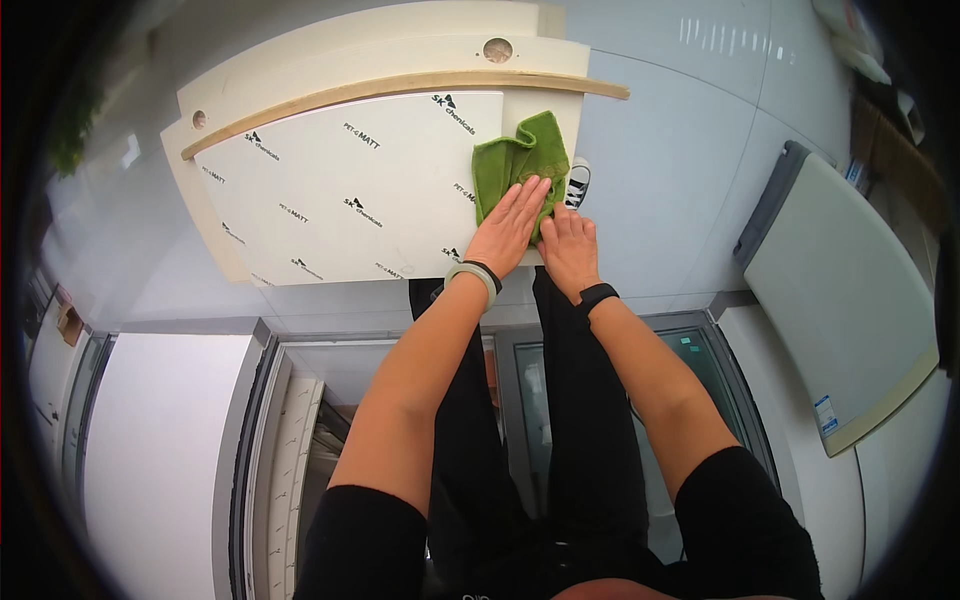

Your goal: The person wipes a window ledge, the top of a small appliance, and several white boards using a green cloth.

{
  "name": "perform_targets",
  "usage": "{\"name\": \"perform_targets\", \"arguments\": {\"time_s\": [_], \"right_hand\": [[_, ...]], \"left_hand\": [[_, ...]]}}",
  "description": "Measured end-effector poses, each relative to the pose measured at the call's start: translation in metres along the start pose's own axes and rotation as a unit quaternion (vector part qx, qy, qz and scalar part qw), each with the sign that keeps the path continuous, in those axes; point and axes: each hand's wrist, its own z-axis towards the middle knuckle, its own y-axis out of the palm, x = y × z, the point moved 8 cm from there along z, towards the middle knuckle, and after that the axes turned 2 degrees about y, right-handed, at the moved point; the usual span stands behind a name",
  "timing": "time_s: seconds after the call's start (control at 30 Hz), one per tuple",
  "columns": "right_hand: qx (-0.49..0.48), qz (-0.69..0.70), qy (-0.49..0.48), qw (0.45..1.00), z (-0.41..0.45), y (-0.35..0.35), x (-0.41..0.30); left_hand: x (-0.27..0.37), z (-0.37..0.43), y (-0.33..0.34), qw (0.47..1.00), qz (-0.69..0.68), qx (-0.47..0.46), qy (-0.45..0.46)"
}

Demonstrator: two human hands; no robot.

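Observation:
A crumpled green cloth point(504, 169) lies over the right end of a pale board point(544, 101) and the neighbouring edge of a white panel point(337, 210). The panel's covering bears repeated dark print. My left hand point(506, 225) rests flat on the cloth, fingers stretched towards its middle. Beside it, my right hand point(571, 251) has its bent fingers at the cloth's lower right edge, near the board's end. Whether those fingers pinch the cloth cannot be made out. A long thin wooden strip point(405, 81) lies along the panel's far edge and sticks out past the board on the right.
Beyond the strip, the pale board has two round recesses point(498, 50). A shoe point(577, 184) shows by the board's right end on the tiled floor point(667, 150). At right stands a large grey-green panel point(840, 300). Framed glass point(694, 360) and a white panel point(165, 450) are nearer my body.

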Motion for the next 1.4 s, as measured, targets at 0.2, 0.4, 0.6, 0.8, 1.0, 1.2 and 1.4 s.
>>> {"name": "perform_targets", "arguments": {"time_s": [0.2,0.4,0.6,0.8,1.0,1.2,1.4], "right_hand": [[-0.105,0.054,-0.025,0.993,-0.004,0.010,-0.018],[-0.119,0.191,0.066,0.972,-0.017,-0.004,-0.033],[-0.113,0.191,0.024,0.975,-0.002,-0.019,-0.075],[-0.129,0.183,0.038,0.974,0.030,-0.024,-0.122],[-0.048,0.148,-0.051,0.986,0.109,-0.037,-0.194],[-0.012,0.080,-0.075,0.994,0.175,-0.045,-0.258],[-0.033,0.045,0.074,0.996,0.136,-0.039,-0.203]], "left_hand": [[0.013,-0.024,0.005,0.999,0.003,-0.004,0.051],[0.001,-0.047,-0.004,0.989,-0.123,0.082,-0.006],[-0.029,-0.089,0.008,0.976,-0.190,0.111,-0.010],[-0.075,-0.120,0.014,0.982,-0.152,0.111,-0.031],[-0.168,-0.178,0.023,0.972,-0.115,0.080,-0.189],[-0.227,-0.244,0.043,0.892,-0.149,0.094,-0.417],[-0.199,-0.252,0.045,0.810,-0.209,0.064,-0.545]]}}
